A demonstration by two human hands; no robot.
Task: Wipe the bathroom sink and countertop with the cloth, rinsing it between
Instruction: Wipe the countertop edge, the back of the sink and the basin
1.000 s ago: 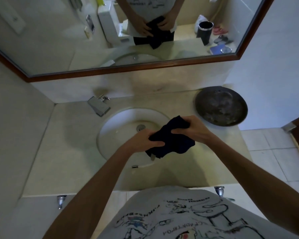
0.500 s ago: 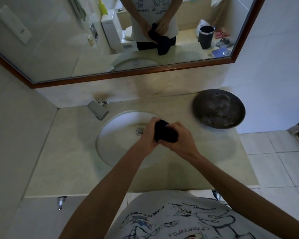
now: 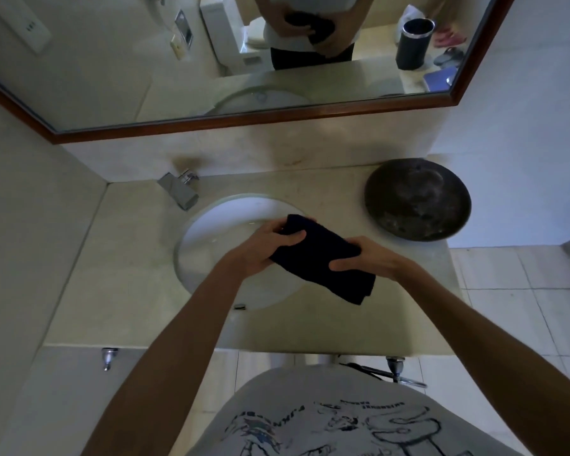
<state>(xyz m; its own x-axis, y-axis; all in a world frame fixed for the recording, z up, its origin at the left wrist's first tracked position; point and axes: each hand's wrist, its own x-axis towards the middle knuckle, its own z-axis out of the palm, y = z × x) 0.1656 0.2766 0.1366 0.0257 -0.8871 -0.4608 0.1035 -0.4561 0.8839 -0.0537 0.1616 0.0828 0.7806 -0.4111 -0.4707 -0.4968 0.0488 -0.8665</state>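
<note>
A dark navy cloth (image 3: 323,255) is stretched flat between both hands, above the right part of the white oval sink (image 3: 211,232). My left hand (image 3: 264,245) grips its far left end with the thumb on top. My right hand (image 3: 369,258) pinches its near right side, and a folded corner hangs down past the basin's rim over the beige countertop (image 3: 119,274). The chrome tap (image 3: 180,190) stands at the sink's back left with no water visibly running.
A dark round dish (image 3: 417,199) sits on the counter's back right corner. A wood-framed mirror (image 3: 244,60) hangs above the backsplash. The counter's right edge drops to a tiled floor (image 3: 520,291). Chrome fittings (image 3: 395,366) stick out below the front edge.
The cloth was bunched and squeezed tight between both hands over the basin; now my hands have drawn apart and the cloth is spread out flat between them, shifted slightly right.
</note>
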